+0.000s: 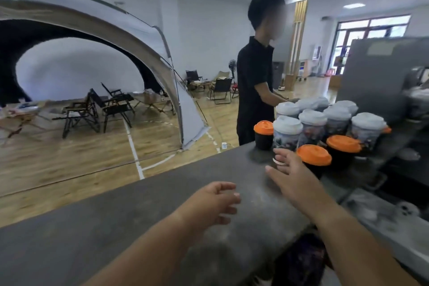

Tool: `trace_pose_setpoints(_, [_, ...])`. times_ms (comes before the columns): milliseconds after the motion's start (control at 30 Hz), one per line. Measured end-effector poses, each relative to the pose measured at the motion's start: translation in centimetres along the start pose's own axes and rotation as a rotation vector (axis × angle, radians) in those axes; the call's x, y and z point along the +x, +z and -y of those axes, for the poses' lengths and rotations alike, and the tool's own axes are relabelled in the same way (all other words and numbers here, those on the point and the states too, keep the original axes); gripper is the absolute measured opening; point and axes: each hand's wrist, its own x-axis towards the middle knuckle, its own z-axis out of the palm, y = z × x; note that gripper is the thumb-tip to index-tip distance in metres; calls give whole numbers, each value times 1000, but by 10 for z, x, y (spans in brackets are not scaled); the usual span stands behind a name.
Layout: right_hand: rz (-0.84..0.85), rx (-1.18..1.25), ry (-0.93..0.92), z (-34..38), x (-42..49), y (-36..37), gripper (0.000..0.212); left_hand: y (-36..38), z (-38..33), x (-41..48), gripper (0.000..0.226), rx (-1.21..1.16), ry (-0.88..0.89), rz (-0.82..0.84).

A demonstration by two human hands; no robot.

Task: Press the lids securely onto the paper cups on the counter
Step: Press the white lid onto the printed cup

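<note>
Orange-lidded cup (313,158) stands upright just beyond my right hand (293,176), fingers spread, empty; left hand (213,202) farther from it, loosely curled.

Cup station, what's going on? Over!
Left hand open, above counter. Right hand open, at the cups. Lids on all in view. Nothing in the way.

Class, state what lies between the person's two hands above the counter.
Only bare grey counter lies between the left hand and the right hand; the head view shows it.
</note>
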Motion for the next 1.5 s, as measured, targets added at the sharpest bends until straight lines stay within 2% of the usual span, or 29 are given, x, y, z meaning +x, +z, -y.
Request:
trace_pose_setpoints(100, [-155,-295,-108,-21,32,-42,55,47,-18,47,38,46,45,-4])
trace_pose_setpoints(167, [-195,-481,-100,-41,62,-66,62,77,-28,75,45,80,83,-18])
trace_pose_setpoints(267, [-25,-668,71,-74,95,-80,88,112,-43,117,56,173,212,-121])
trace_pose_setpoints(300, [27,-715,102,-86,101,-79,89,121,-48,133,63,240,283,-201])
trace_pose_setpoints(400, [4,-711,64,-112,106,-71,73,141,-67,178,84,496,494,-469])
trace_pose_setpoints(500, [-25,-709,57,-119,109,-70,66,154,-86,216,97,651,530,-513])
trace_pose_setpoints(567, [-21,-718,51,-120,111,-70,65,160,-90,238,96,685,452,-489])
trace_pose_setpoints(700, [-10,-716,55,-120,112,-73,66,164,-86,256,65,601,445,-440])
trace_pose_setpoints(833, [-30,-671,78,-112,106,-82,70,138,-82,224,66,555,551,-425])
trace_pose_setpoints(967, [-104,-661,-85,-82,87,-54,71,67,-71,154,71,548,592,-473])
trace_pose_setpoints(1133, [57,-529,-290,-7,57,51,67,-55,-35,31,78,474,513,-647])
trace_pose_setpoints(1267, [221,-427,-418,44,24,138,68,-142,-3,-72,77,482,469,-865])
trace_pose_setpoints(1367, [251,-444,-491,60,7,179,70,-185,16,-126,78,532,454,-998])
trace_pose_setpoints(1500, [273,-552,-496,60,-2,196,72,-206,34,-151,81,566,436,-1034])
